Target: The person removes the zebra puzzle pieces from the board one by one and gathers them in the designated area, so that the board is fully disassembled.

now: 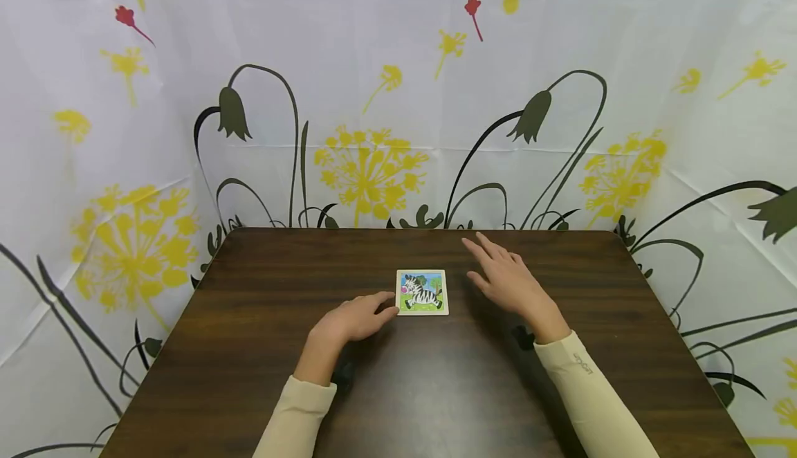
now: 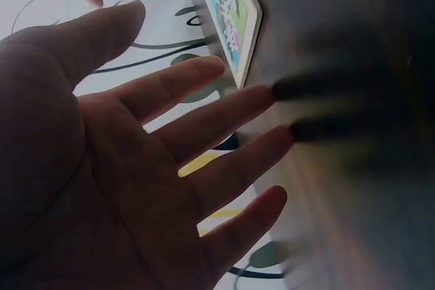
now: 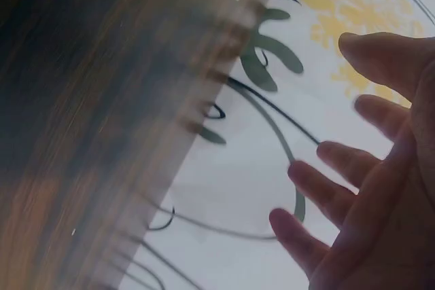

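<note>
And here's the left hand [image 1: 351, 319], fingers spread and nearly straight, palm holding nothing, its tips right beside the left edge of the square zebra picture board [image 1: 422, 292]; whether they touch it, I can't tell! The board lies flat, picture up, near the far-middle part of the dark wooden table [image 1: 423, 389], between the two hands. Over on the other side, the right hand [image 1: 507, 281] hangs above the tabletop, fingers fanned wide, nothing in its grasp, apart from the board. Behind it all, a white flowered cloth [image 1: 373, 29]!
</note>
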A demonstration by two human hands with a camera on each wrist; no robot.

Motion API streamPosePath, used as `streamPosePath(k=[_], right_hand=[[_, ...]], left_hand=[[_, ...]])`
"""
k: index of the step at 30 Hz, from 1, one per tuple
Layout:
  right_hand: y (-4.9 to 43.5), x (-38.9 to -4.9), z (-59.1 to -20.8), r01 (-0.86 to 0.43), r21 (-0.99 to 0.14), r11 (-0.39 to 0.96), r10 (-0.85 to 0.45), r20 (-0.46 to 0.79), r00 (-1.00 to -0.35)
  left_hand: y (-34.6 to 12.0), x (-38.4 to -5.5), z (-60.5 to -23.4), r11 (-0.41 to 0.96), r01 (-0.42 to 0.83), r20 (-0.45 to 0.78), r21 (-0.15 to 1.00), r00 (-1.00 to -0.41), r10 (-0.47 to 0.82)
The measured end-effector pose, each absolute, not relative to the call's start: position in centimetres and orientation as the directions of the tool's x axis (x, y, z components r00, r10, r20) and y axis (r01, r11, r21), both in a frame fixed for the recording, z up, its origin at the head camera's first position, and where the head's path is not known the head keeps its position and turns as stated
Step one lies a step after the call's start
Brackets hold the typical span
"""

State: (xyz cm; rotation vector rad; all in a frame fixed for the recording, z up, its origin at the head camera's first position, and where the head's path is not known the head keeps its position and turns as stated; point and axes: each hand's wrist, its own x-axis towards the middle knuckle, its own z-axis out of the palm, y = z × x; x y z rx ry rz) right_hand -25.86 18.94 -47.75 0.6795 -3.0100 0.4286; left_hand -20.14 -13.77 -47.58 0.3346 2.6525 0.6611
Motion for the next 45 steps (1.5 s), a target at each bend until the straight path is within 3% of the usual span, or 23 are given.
streamPosePath(k=[5,13,26,37,45], right_hand=[[16.7,-27.0,-48.4,-0.513,-0.197,0.836,-0.504,0.096,-0.858],[12.8,-28.6,-49.5,-0.708,0.08,0.702,-0.712,0.025,-0.702],[9.5,-31.1,-49.5,-0.766,0.363,0.531,-0.762,-0.19,-0.619],[7.5,-31.7,-48.3,-0.802,0.437,0.408,-0.781,-0.287,-0.554],[6.3,-32.4,-47.1,-0.814,0.424,0.398,-0.754,-0.354,-0.553]], left_hand=[[-12.8,-20.3,-48.9,0.85,0.139,-0.278,0.509,-0.907,0.315],[-10.9,-20.6,-50.4,0.859,0.166,-0.283,0.483,-0.899,0.333],[-10.3,-20.4,-51.1,0.884,0.193,-0.277,0.426,-0.902,0.331],[-10.6,-20.2,-50.6,0.911,0.183,-0.299,0.37,-0.904,0.304],[-10.7,-20.3,-50.3,0.914,0.214,-0.254,0.345,-0.916,0.311]])
